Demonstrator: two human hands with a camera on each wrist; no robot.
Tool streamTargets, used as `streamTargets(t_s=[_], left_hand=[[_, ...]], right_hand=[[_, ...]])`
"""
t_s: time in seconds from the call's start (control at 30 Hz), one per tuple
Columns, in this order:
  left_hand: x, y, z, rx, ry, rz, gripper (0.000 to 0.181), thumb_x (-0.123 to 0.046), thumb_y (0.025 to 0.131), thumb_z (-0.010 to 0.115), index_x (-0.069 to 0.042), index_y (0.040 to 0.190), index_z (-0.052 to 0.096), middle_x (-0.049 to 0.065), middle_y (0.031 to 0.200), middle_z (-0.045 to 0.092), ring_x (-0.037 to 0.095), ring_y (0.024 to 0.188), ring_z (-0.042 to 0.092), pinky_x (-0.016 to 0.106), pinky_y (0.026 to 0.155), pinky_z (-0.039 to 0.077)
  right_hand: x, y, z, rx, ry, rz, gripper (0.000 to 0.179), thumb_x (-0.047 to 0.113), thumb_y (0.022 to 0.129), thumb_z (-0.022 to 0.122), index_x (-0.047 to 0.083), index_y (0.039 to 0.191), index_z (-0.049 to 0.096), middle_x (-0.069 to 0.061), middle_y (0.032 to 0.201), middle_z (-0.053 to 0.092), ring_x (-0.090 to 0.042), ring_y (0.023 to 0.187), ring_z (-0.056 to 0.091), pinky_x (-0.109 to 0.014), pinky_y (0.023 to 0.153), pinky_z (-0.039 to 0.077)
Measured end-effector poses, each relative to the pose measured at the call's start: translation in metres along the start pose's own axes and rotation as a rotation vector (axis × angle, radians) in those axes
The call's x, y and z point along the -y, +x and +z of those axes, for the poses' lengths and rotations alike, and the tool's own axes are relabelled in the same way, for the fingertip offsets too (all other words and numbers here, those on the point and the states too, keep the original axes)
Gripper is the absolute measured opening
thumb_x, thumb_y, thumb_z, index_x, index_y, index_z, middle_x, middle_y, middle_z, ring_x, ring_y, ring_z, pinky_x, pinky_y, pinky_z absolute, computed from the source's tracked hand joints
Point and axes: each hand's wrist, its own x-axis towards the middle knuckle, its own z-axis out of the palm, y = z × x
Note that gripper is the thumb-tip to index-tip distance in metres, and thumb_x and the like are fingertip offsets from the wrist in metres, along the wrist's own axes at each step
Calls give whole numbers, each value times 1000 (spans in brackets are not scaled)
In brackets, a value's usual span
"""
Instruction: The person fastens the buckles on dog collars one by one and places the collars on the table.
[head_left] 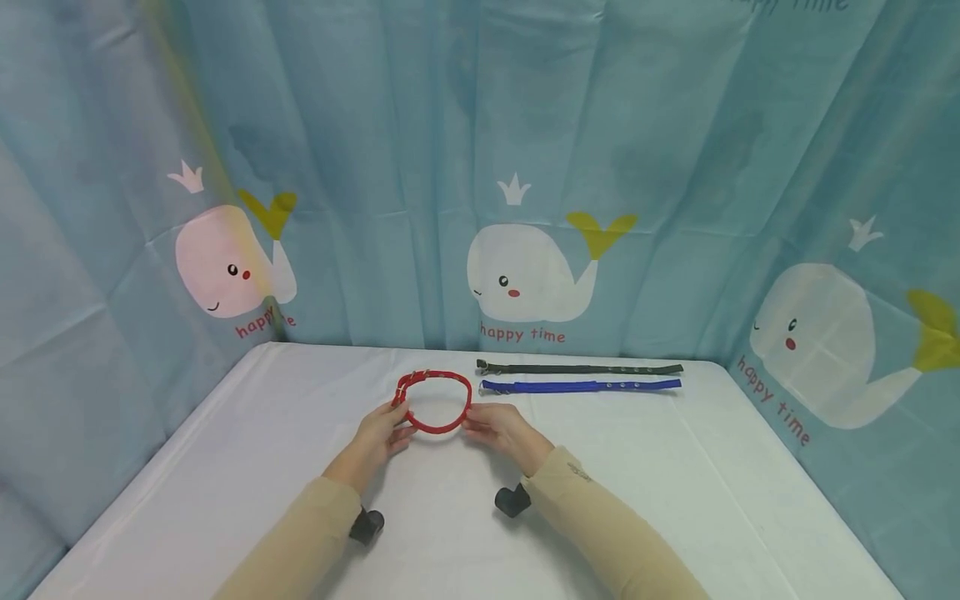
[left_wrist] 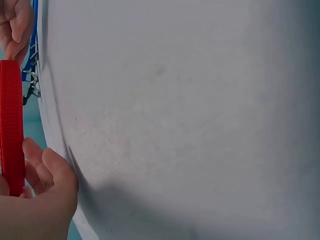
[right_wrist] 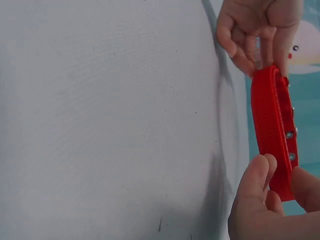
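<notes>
A red collar [head_left: 441, 429] with a buckle and metal eyelets is closed into a round loop, held up between both hands above the white table. My left hand [head_left: 381, 432] pinches the loop's left side, thumb on the inner side near the buckle. On the opposite side, the thumb and fingers of my right hand [head_left: 504, 427] pinch the band. The right wrist view shows the red collar [right_wrist: 267, 112] edge-on, its eyelets along the far strap. In the left wrist view the red collar's [left_wrist: 11, 120] smooth outer band faces the camera.
Behind and to the right, a dark green collar [head_left: 570, 369] and a blue collar [head_left: 555, 387] lie straight, side by side, on the white table [head_left: 225, 467]. A light blue curtain [head_left: 420, 167] with whale prints hangs around the table's back and sides.
</notes>
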Motion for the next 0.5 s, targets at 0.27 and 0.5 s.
streamTargets(t_s=[0.27,0.5], left_hand=[[-8,12,1,-4,-30,-50,57,-31,99,57,-9,148,38,12,127,56,21,100,60,30,90,49],[-14,19,5,-31,-5,-48,53,-28,100,55,-7,146,39,15,131,52,22,98,61,35,96,47]], right_hand=[[0,13,10,-66,-67,-17,31,0,89,67,-8,119,61,-11,83,67,-15,70,62,-28,74,56],[1,22,17,-123,-84,-11,28,3,90,67,-6,116,62,-12,83,68,-15,66,64,-25,69,56]])
